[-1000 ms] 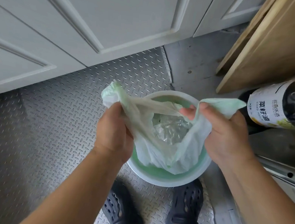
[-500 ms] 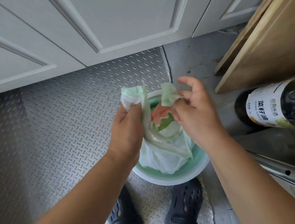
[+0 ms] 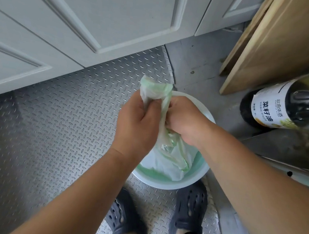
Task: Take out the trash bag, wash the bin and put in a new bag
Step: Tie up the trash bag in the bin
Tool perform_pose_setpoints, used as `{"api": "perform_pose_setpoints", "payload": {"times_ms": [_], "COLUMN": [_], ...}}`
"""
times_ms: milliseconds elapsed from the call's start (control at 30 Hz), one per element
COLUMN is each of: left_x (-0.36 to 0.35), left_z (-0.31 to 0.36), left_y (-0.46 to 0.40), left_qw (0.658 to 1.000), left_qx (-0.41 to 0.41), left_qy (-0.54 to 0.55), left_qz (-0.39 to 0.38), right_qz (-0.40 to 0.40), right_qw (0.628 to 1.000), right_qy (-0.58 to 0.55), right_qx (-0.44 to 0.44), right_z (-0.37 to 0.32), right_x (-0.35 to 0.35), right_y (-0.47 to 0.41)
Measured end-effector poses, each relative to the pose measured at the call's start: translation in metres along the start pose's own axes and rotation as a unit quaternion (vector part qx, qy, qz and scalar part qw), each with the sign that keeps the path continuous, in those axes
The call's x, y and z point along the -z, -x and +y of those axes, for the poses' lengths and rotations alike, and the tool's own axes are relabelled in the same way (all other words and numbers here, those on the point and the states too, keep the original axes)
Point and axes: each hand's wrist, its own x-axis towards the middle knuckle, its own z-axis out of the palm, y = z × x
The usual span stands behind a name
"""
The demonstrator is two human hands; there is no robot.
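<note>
Both hands — left hand (image 3: 138, 123), right hand (image 3: 184, 119) — have fingers bunched tight around the trash bag (image 3: 167, 155) neck above the bin (image 3: 172, 183) on the floor; thin plastic could tear — or contents spill — if yanked.

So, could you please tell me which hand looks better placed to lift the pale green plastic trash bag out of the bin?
Probably the left hand: it grips the pale green plastic trash bag at its gathered neck, near the top, above the round pale bin. The right hand grips lower, beside the bag's body.
</note>
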Motion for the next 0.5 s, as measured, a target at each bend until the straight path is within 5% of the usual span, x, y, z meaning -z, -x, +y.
{"api": "perform_pose_setpoints", "payload": {"times_ms": [67, 233, 333, 433, 500], "left_x": [0.001, 0.004, -0.001, -0.012, -0.018], "left_z": [0.004, 0.014, 0.026, 0.044, 0.054], "left_y": [-0.007, -0.029, -0.035, -0.034, -0.033], "left_qw": [1.000, 0.998, 0.996, 0.984, 0.965], "left_qx": [0.003, 0.047, 0.036, -0.001, -0.045], "left_qy": [-0.014, -0.033, -0.069, -0.119, -0.171], "left_qz": [0.009, 0.007, -0.038, -0.130, -0.192], "right_qz": [-0.021, -0.201, -0.273, -0.187, -0.037], "right_qw": [0.999, 0.958, 0.953, 0.981, 0.991], "right_qy": [0.030, -0.194, -0.132, 0.041, 0.126], "right_qx": [-0.004, -0.059, -0.019, 0.015, 0.006], "right_z": [0.000, 0.009, 0.011, 0.005, 0.006], "right_x": [0.003, 0.021, 0.025, 0.014, 0.008], "right_y": [0.003, 0.017, 0.024, 0.028, 0.023]}}
